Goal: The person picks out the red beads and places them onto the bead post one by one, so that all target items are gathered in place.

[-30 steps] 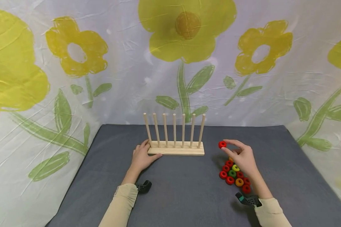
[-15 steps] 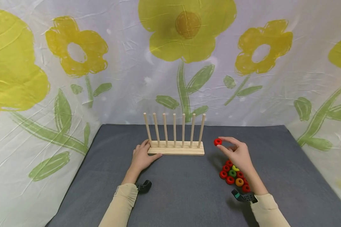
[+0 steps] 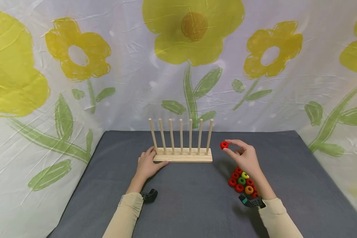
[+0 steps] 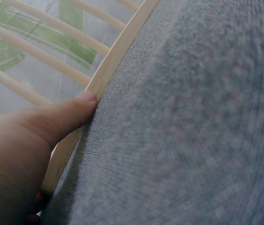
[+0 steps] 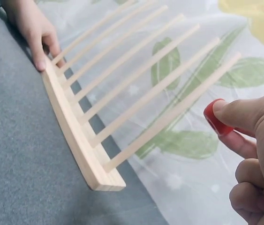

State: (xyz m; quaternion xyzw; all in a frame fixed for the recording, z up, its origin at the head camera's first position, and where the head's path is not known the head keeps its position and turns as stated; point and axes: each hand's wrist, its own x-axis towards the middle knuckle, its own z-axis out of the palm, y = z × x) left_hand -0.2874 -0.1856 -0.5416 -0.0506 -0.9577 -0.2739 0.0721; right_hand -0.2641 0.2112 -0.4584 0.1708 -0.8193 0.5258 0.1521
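Note:
A wooden peg stand (image 3: 182,159) with a row of several bare upright pegs stands on the grey cloth. My left hand (image 3: 147,163) grips its left end, the thumb (image 4: 71,115) along the front edge of the base and the other fingers mostly hidden behind. My right hand (image 3: 247,158) pinches a red ring (image 3: 224,145) between thumb and forefinger, in the air to the right of the last peg. In the right wrist view, the same red ring (image 5: 216,117) is apart from the nearest peg (image 5: 178,110), and the other fingers are curled.
Under the right forearm lies a cluster of loose rings in red, green (image 3: 241,181), yellow (image 3: 245,175) and orange (image 3: 249,190), partly hidden by the arm. A grey cloth (image 3: 190,201) covers the table. Behind it hangs a white flowered curtain (image 3: 131,82).
My right hand has moved left and slightly up with the red ring, closer to the stand's right end. The left hand still holds the stand. The head view has shifted slightly.

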